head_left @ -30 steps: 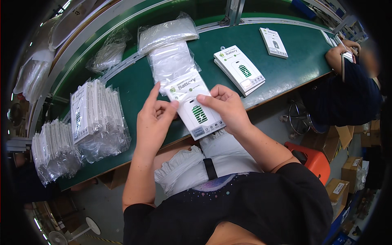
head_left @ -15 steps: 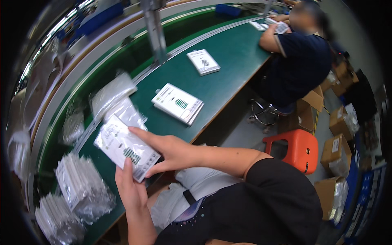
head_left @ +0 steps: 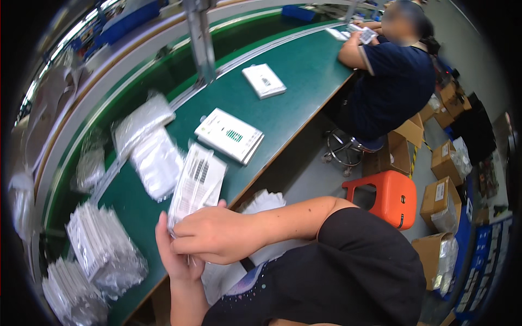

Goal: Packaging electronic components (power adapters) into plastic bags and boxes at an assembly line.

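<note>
A flat white box in a clear plastic bag (head_left: 198,174) is held above the near part of the green table, its side with dark print blocks facing up. My right hand (head_left: 217,233) is closed over the bag's near end, its fingers bent at the film. From the left and below, my left hand (head_left: 176,255) grips the same end, partly hidden behind the right. Just beyond lies a stack of clear plastic bags (head_left: 155,163). A pair of stacked white boxes (head_left: 229,135) rests to the right of it.
Bundles of bagged white boxes (head_left: 103,244) stand at the table's left end. Another white box (head_left: 264,81) lies farther along the green table (head_left: 304,65). A metal post (head_left: 201,49) rises at its far edge. A co-worker (head_left: 394,81) sits at right, near an orange stool (head_left: 386,198) and cartons (head_left: 448,163).
The bagged box has been turned from its green-printed face to the side with dark print blocks. My right hand has moved from its right edge to the bag's near end.
</note>
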Action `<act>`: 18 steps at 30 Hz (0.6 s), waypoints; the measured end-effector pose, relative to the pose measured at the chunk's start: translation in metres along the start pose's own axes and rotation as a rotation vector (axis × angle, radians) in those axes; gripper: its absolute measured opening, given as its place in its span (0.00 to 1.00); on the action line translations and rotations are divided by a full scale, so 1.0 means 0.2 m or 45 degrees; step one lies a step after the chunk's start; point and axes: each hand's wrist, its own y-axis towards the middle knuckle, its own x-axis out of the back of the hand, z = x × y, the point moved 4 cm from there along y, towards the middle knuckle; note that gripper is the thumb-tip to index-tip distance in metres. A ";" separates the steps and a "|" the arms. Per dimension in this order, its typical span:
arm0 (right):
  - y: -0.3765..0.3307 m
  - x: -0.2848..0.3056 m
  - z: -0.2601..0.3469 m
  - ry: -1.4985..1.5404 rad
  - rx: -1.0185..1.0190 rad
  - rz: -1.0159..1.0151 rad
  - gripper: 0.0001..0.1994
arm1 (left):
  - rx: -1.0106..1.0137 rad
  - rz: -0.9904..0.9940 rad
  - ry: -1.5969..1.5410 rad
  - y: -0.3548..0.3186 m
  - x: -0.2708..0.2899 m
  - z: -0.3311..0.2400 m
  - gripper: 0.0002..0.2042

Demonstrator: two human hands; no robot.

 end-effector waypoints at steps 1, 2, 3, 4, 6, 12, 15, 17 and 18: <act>0.00 -0.06 0.01 -0.034 0.044 0.079 0.07 | -0.014 -0.055 -0.010 0.01 -0.01 -0.01 0.28; -0.01 -0.08 0.01 0.026 0.048 0.092 0.07 | -0.030 -0.082 -0.065 0.02 0.00 -0.01 0.27; -0.03 -0.03 0.02 0.080 0.037 0.105 0.06 | -0.035 -0.090 -0.121 0.04 0.01 -0.02 0.27; -0.03 0.00 0.03 0.157 0.047 0.121 0.06 | -0.014 -0.001 -0.202 0.04 0.05 -0.03 0.26; -0.02 0.02 0.01 0.076 0.136 0.180 0.05 | 0.005 0.030 -0.225 0.03 0.06 -0.04 0.23; 0.00 -0.04 0.04 0.428 0.154 0.200 0.07 | -0.099 -0.187 0.208 0.00 0.11 -0.03 0.22; 0.01 0.11 0.03 0.233 0.032 -0.276 0.12 | -0.205 -0.118 0.121 -0.04 0.10 -0.06 0.24; -0.03 0.22 -0.08 -0.374 -0.044 -0.526 0.14 | -0.142 -0.193 0.171 -0.04 0.14 -0.08 0.25; -0.05 0.25 -0.12 -0.491 -0.151 -0.548 0.13 | -0.152 -0.226 0.175 -0.06 0.16 -0.10 0.26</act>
